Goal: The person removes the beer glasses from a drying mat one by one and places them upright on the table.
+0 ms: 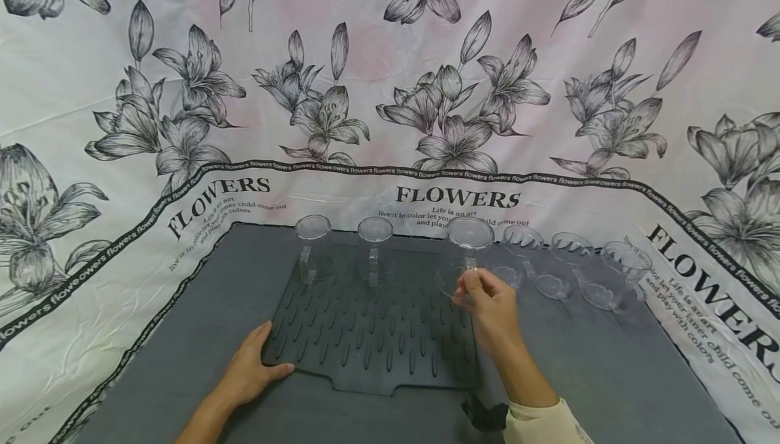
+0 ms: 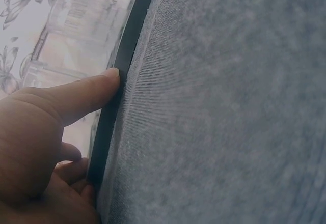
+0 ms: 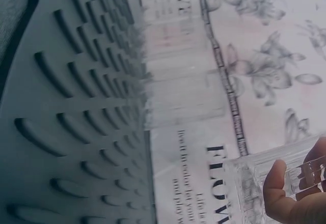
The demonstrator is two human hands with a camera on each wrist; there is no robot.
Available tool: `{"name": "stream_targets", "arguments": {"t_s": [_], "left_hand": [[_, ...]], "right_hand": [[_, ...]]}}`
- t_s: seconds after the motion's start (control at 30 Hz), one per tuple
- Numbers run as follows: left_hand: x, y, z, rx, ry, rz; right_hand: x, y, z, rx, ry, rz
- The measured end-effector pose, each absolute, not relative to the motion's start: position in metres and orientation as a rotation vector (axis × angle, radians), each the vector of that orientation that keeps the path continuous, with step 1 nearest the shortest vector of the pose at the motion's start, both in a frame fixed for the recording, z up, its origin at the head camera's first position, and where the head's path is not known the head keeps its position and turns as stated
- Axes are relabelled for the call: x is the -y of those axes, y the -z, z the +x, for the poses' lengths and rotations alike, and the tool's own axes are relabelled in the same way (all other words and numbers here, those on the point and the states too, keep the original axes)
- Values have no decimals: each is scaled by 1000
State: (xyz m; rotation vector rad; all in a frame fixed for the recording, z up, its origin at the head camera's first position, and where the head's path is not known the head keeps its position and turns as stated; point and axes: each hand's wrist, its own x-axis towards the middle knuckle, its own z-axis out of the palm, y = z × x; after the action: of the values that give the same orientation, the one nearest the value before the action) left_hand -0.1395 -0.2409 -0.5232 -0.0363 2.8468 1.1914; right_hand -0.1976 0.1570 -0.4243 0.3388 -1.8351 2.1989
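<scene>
A dark grey ridged drying mat [image 1: 365, 369] lies on the table before me. At its back left, two clear glass mugs [image 1: 313, 227] [image 1: 375, 230] stand upside down, handles facing me. My right hand [image 1: 490, 308] pinches the handle of another upside-down glass mug [image 1: 469, 234] at the mat's back right; whether its rim touches the mat I cannot tell. In the right wrist view, thumb and fingers grip that ribbed glass mug [image 3: 249, 183]. My left hand [image 1: 250, 366] rests at the mat's front left corner, its extended thumb [image 2: 94, 94] touching the front edge.
Three more clear glass mugs [image 1: 522, 241] [image 1: 571, 249] [image 1: 625, 259] stand in a row on the grey table [image 1: 585, 363], right of the mat. A black object [image 1: 484, 415] lies by the right sleeve. A flower-printed cloth [image 1: 378, 126] hangs behind and around the table.
</scene>
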Motion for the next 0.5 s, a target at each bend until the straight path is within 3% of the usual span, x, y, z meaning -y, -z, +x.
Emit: {"name": "stream_targets", "arguments": {"t_s": [0.5], "left_hand": [[239, 520, -138, -2861, -1169, -36]], "right_hand": [[-172, 400, -162, 1689, -2028, 508]]}}
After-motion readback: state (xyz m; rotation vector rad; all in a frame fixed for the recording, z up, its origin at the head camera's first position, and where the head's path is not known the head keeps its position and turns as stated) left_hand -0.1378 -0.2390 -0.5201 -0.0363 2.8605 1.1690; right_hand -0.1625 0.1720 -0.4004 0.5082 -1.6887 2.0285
